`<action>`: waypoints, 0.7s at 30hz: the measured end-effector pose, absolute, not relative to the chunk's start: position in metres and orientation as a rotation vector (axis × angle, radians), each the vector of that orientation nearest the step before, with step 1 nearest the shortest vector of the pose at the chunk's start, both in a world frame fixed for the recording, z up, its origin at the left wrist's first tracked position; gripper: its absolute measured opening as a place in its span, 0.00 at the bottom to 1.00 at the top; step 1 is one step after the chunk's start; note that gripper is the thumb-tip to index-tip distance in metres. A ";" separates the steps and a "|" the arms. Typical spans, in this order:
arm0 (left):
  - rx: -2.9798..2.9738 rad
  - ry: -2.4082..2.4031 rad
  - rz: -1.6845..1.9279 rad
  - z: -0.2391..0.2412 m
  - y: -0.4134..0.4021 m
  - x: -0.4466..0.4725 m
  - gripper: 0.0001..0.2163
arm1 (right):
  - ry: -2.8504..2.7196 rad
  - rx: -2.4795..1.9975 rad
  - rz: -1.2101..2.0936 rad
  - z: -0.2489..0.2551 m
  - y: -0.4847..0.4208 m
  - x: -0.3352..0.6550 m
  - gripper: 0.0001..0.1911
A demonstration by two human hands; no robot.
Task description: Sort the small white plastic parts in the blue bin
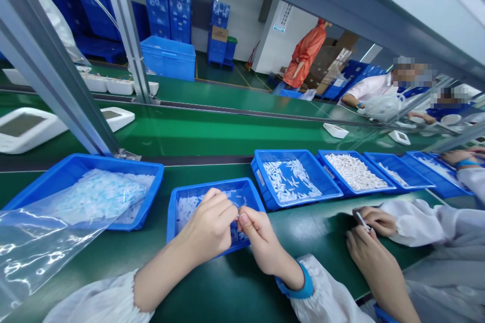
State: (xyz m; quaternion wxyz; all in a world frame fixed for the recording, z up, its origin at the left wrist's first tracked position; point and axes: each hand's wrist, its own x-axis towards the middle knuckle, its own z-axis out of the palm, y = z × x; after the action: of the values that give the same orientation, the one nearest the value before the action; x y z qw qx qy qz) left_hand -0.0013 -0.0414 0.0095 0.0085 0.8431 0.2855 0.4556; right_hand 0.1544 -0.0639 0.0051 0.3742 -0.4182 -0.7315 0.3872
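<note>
My left hand [212,223] and my right hand [258,236] meet fingertip to fingertip above a small blue tray [171,219]. Both are closed in a pinch. Whatever lies between the fingertips is too small and too covered to name. Small whitish and clear plastic pieces [186,207] lie in the tray beneath, partly hidden by my left hand. A blue band [305,282] circles my right wrist, below which a white sleeve begins.
At left, a clear bag of pale blue pieces [102,194] rests in a blue tray [146,212]. Rightward stand a tray of white sticks [291,179] and one of cream pieces [356,171]. A co-worker's hands [373,242] hold a small white part close by. Behind runs a green conveyor [212,133].
</note>
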 end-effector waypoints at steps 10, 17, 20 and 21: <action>2.622 0.825 1.314 0.008 -0.039 -0.003 0.14 | -1.885 -1.097 1.029 0.006 -0.063 0.155 0.21; 2.578 0.902 1.451 0.007 -0.042 -0.003 0.12 | -1.553 -0.957 1.278 0.006 -0.057 0.156 0.24; 2.597 0.876 1.448 0.007 -0.044 -0.003 0.12 | -1.491 -0.906 1.352 0.006 -0.055 0.157 0.25; 2.606 0.866 1.445 0.006 -0.044 -0.003 0.12 | -1.501 -0.893 1.374 0.006 -0.055 0.157 0.25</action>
State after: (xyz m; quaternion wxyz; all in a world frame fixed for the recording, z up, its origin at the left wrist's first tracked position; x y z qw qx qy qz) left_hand -0.0032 -0.0439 0.0063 0.0193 0.8397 0.2791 0.4655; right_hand 0.1573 -0.0545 0.0060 0.4437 -0.3602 -0.6053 0.5541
